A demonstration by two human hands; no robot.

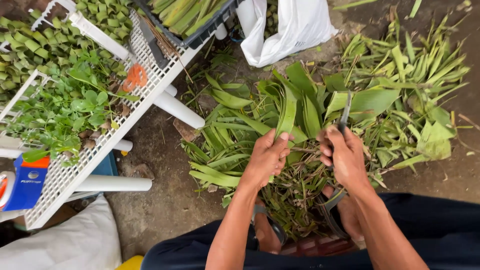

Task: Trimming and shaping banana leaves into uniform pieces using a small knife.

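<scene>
Two bare hands are working over a heap of green leaves (pixel 400 75) on the dirt ground. The left hand (pixel 266 157) is closing around a long leaf strip (pixel 287 112), holding it upright; the right hand (pixel 345 155) is gripping a dark knife (pixel 344 114) just beside it. A dark crate (pixel 202 32) is holding cut leaf strips, and a white mesh rack (pixel 145 75) is carrying folded leaf pieces (pixel 30 45), leafy sprigs (pixel 70 107) and orange rubber bands (pixel 135 76). A white plastic bag (pixel 290 25) is lying near the crate.

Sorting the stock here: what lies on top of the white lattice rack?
On the white lattice rack: leafy green sprigs, orange rubber bands, thin brown sticks. The rack surface beneath the sprigs is hidden.
</scene>
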